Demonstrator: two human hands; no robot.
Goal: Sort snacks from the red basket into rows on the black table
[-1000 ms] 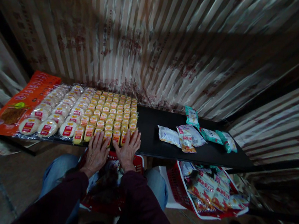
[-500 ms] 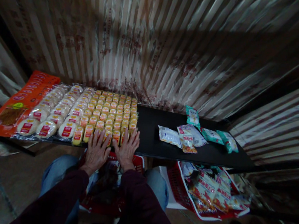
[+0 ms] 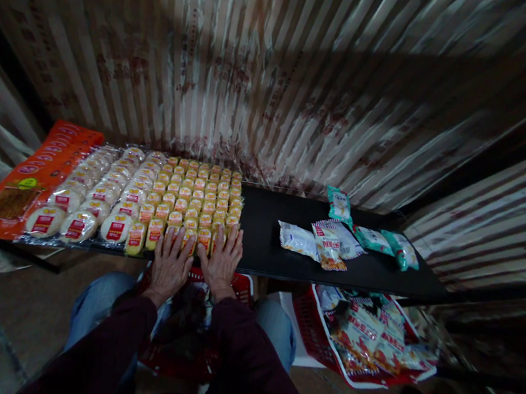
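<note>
My left hand (image 3: pixel 171 267) lies with fingers spread over the front edge of the rows of small yellow wrapped cakes (image 3: pixel 198 193). Beside it, my right hand (image 3: pixel 222 261) rests the same way at the front right corner of those rows, fingers apart. Both hands touch the nearest packets, and neither grips anything. To the left of the yellow packets stand rows of round white wrapped cakes (image 3: pixel 79 227) with red labels. A flat orange bag (image 3: pixel 24 191) lies at the far left of the black shelf (image 3: pixel 259 250).
Toward the shelf's right lie a few white snack bags (image 3: pixel 328 245) and several teal packets (image 3: pixel 374 240). Below, a red basket (image 3: pixel 316 327) holds more snack bags. Another red basket (image 3: pixel 244 283) sits between my knees. A striped curtain (image 3: pixel 263 76) hangs behind.
Hardly anything differs. The view has shifted very slightly, and both hands stay at the front of the yellow packets.
</note>
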